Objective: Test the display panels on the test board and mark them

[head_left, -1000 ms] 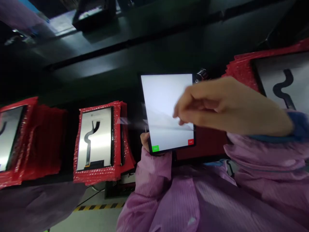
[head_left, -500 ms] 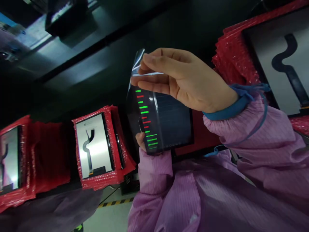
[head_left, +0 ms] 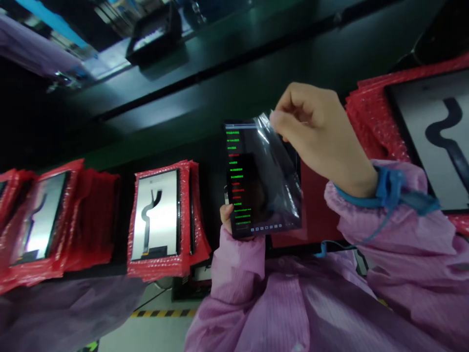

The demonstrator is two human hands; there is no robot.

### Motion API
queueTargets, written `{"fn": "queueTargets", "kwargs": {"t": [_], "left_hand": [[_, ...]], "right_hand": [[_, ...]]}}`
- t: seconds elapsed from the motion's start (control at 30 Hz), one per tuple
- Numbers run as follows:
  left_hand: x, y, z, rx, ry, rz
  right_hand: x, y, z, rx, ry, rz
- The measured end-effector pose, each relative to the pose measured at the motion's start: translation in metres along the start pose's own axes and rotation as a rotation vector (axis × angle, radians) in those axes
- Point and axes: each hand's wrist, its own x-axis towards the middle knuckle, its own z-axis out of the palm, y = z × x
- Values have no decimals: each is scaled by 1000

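Note:
A tablet (head_left: 252, 195) is lit, with green and red lines of text down the left side of its dark screen. My left hand (head_left: 226, 217) grips it at the lower left edge; most of that hand is hidden behind the tablet. A clear plastic film (head_left: 281, 168) stands partly lifted over the screen's right side, creased and shiny. Between thumb and fingers, my right hand (head_left: 311, 127) pinches the film's upper corner. A blue wrist strap (head_left: 381, 188) circles the right wrist, its cord hanging down by the sleeve.
Display panels in red bubble wrap are stacked at left (head_left: 44, 220), nearer the middle (head_left: 157, 215) and at right (head_left: 439, 132). A red mat (head_left: 318, 220) lies beneath the tablet's right side. A black box (head_left: 156, 36) stands at the back.
My right hand has moved right, drawing the film from the screen's left side toward the right. More of the screen text now shows, and icons appear along its bottom. The head view has shifted.

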Motion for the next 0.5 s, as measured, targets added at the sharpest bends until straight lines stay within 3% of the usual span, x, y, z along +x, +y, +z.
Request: {"fn": "queueTargets", "kwargs": {"t": [0.1,0.2,0.5], "left_hand": [[2,2,8,-102,17,0],[0,2,7,-177,2,-35],[-2,4,3,-152,4,-77]], "right_hand": [[-4,2,2,-399,33,-57],[-9,6,5,-634,1,-44],[-17,9,12,-770,16,-114]]}}
